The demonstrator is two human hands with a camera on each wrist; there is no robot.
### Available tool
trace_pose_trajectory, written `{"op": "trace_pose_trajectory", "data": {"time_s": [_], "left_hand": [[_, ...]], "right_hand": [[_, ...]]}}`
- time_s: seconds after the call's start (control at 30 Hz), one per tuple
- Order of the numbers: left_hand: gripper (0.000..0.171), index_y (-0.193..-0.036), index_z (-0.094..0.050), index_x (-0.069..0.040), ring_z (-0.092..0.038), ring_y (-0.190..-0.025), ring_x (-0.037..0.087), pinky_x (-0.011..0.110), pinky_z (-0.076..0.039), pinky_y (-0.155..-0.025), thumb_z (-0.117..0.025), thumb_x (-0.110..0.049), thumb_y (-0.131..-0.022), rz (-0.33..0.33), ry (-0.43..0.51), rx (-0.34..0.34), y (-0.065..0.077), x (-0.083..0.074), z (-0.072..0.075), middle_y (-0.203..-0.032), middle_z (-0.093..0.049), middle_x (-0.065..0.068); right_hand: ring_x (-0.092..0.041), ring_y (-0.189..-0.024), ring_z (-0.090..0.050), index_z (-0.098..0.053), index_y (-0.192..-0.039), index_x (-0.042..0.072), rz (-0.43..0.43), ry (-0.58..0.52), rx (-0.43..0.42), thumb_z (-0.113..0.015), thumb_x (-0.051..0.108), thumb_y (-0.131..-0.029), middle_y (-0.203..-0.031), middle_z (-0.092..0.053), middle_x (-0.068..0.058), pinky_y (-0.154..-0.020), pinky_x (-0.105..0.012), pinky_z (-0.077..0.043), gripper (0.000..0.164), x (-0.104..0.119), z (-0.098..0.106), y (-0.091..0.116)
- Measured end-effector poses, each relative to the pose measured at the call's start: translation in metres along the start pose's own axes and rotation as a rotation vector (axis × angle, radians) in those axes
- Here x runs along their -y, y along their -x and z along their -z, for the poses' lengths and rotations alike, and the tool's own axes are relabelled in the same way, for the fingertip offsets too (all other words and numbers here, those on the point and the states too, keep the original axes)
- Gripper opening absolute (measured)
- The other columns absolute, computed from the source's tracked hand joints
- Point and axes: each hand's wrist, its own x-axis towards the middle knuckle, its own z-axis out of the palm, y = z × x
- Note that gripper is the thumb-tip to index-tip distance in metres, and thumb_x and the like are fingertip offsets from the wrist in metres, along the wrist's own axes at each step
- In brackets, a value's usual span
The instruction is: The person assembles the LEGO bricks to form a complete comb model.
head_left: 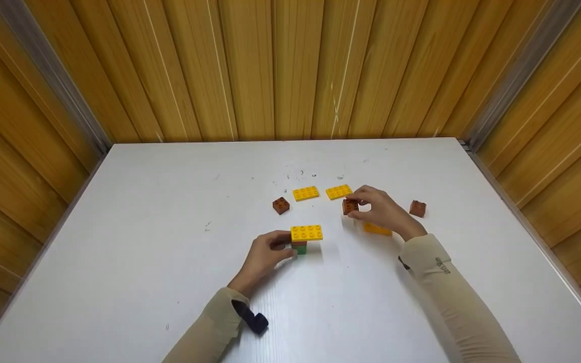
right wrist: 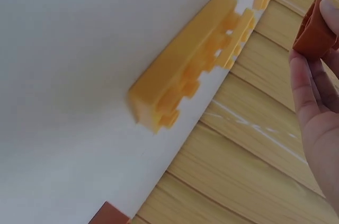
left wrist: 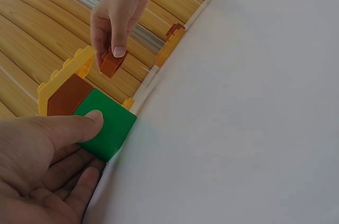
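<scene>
My left hand grips a small stack of toy building bricks by its lower part. The stack has a green brick at the bottom, a brown brick above it and a yellow plate brick on top, which juts out to the right. Thumb and fingers of my right hand pinch another brown brick, raised above the table with its hollow underside partly showing in the right wrist view. Just below that hand lies a yellow plate brick, partly covered by it.
Two more yellow plate bricks, one at left and one at right, lie farther back on the white table. One loose brown brick is left of them, another beyond my right hand. Wood-patterned walls enclose the table.
</scene>
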Motion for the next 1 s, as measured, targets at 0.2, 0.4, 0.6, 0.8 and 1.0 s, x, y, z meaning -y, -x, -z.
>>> {"op": "trace_pose_trajectory", "data": {"time_s": [0.2, 0.4, 0.6, 0.8, 1.0], "left_hand": [[0.041, -0.123, -0.063, -0.007, -0.061, -0.113, 0.023, 0.037, -0.05, -0.099, -0.072, -0.011, -0.083, -0.01, 0.009, 0.001, 0.0, 0.0, 0.001, -0.122, -0.065, 0.009], [0.041, -0.123, -0.063, -0.008, -0.061, -0.113, 0.023, 0.038, -0.049, -0.099, -0.073, -0.012, -0.083, -0.004, 0.008, 0.005, 0.0, 0.001, 0.0, -0.122, -0.065, 0.009], [0.041, -0.124, -0.063, -0.009, -0.061, -0.113, 0.021, 0.036, -0.049, -0.099, -0.072, -0.011, -0.084, 0.002, 0.008, 0.011, 0.001, -0.002, 0.001, -0.122, -0.066, 0.007], [0.041, -0.124, -0.063, -0.011, -0.061, -0.113, 0.018, 0.036, -0.049, -0.1, -0.071, -0.01, -0.083, 0.015, 0.0, 0.008, 0.0, -0.004, 0.0, -0.122, -0.066, 0.004], [0.04, -0.124, -0.063, -0.01, -0.061, -0.113, 0.019, 0.035, -0.049, -0.1, -0.071, -0.009, -0.084, 0.021, -0.01, 0.013, 0.001, -0.002, 0.001, -0.123, -0.065, 0.006]], "right_hand": [[-0.025, -0.1, -0.057, -0.065, -0.122, 0.004, 0.04, 0.015, -0.021, -0.073, 0.014, -0.084, -0.11, -0.061, -0.009, -0.091, -0.049, -0.05, 0.04, 0.014, -0.004, 0.002], [-0.026, -0.1, -0.057, -0.066, -0.12, 0.006, 0.06, 0.001, -0.03, -0.074, 0.014, -0.084, -0.108, -0.061, -0.008, -0.091, -0.05, -0.049, 0.038, 0.027, -0.008, 0.004], [-0.026, -0.098, -0.058, -0.066, -0.121, 0.004, 0.095, -0.004, -0.044, -0.074, 0.013, -0.083, -0.109, -0.061, -0.009, -0.089, -0.043, -0.052, 0.04, 0.039, -0.01, 0.006], [-0.02, -0.097, -0.057, -0.067, -0.119, 0.006, 0.136, -0.001, -0.073, -0.075, 0.014, -0.082, -0.111, -0.062, -0.006, -0.086, -0.033, -0.052, 0.038, 0.05, -0.013, 0.009], [-0.024, -0.096, -0.058, -0.068, -0.117, 0.006, 0.159, -0.018, -0.086, -0.075, 0.017, -0.083, -0.11, -0.063, -0.006, -0.085, -0.032, -0.052, 0.037, 0.057, -0.02, 0.013]]}}
